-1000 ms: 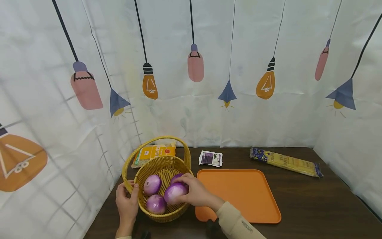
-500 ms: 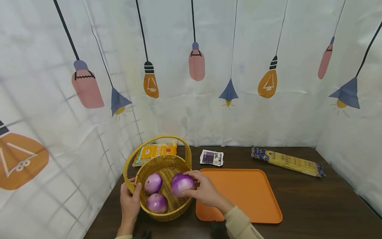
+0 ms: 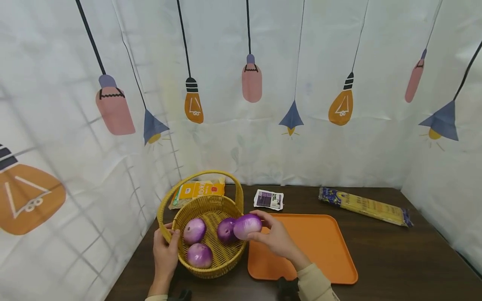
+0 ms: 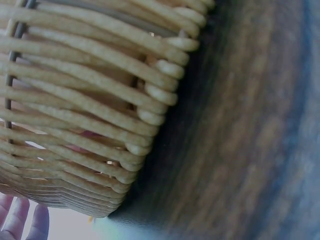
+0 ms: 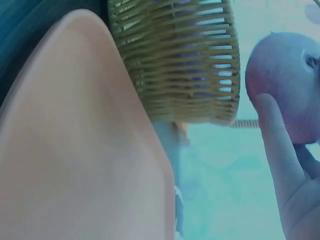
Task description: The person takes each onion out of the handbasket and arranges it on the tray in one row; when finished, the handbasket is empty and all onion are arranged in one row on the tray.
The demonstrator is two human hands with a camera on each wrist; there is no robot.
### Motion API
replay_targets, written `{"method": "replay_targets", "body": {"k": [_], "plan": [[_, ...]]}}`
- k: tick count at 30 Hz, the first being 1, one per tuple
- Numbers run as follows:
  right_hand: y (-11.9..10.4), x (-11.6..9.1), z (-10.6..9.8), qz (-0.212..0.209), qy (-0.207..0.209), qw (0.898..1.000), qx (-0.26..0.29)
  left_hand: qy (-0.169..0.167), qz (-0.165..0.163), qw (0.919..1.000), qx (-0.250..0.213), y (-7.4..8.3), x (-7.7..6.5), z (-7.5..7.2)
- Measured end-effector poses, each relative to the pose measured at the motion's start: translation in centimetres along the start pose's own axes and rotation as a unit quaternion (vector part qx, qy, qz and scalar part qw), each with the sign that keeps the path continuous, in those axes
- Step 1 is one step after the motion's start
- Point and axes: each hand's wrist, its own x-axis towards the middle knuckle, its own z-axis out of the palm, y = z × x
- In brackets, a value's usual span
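Observation:
A yellow woven basket (image 3: 205, 274) with a tall arched handle stands on the dark table, with onions inside. My left hand (image 3: 165, 256) grips its left side by the handle's foot, thumb at the rim. Between thumb and fingers, my right hand (image 3: 278, 240) holds a purple onion (image 3: 247, 227) at the basket's right rim, beside the orange tray (image 3: 312, 251). The right wrist view shows this onion (image 5: 282, 85) raised above the rim. Lying in the basket are three more onions, one at the back left (image 3: 194, 230), one at the front (image 3: 200, 256) and one at the right (image 3: 227, 230).
Behind the basket lies an orange-and-clear food bag (image 3: 197, 190). A small white-and-purple packet (image 3: 268, 200) is at the back middle. Farther right is a long yellow-and-blue package (image 3: 365, 205). A white curtain (image 3: 241, 154) with printed lamps encloses the table's back and sides.
My right hand has lifted an onion from among the others and carried it right to the basket's rim, uncovering the onion beneath. My left hand keeps its grip on the basket.

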Motion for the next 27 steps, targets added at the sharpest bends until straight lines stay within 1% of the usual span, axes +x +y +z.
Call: {"method": "replay_targets", "body": {"k": [3, 6, 7, 9, 12, 15, 22, 27], "plan": [[1.3, -0.1, -0.7, 0.015, 0.013, 0.999, 0.032, -0.005, -0.001, 1.0, 0.0, 0.9, -0.1, -0.1], [2.3, -0.3, -1.4, 0.026, 0.02, 0.998, 0.06, -0.002, 0.002, 1.0, 0.0, 1.2, -0.1, 0.0], [2.5, -0.4, -1.6, 0.027, 0.023, 0.997, 0.061, 0.0, 0.005, 1.0, -0.002, 1.2, -0.1, 0.0], [2.8, -0.5, -2.0, 0.03, 0.034, 0.998, 0.047, 0.002, 0.008, 1.0, -0.002, 1.1, -0.1, 0.0], [3.1, -0.6, -2.5, 0.028, 0.048, 0.998, 0.011, 0.004, 0.011, 0.9999, -0.004, 1.0, -0.1, 0.0], [3.5, -0.7, -2.9, 0.027, 0.051, 0.998, -0.012, 0.003, 0.011, 0.9999, -0.003, 0.9, -0.1, 0.0], [4.1, -0.6, -3.5, 0.037, 0.05, 0.998, -0.01, -0.004, 0.014, 0.9998, -0.011, 0.9, -0.1, 0.0], [4.3, -0.5, -3.4, 0.034, 0.05, 0.998, -0.008, -0.006, 0.012, 0.9999, -0.01, 0.6, -0.1, 0.0]]}}
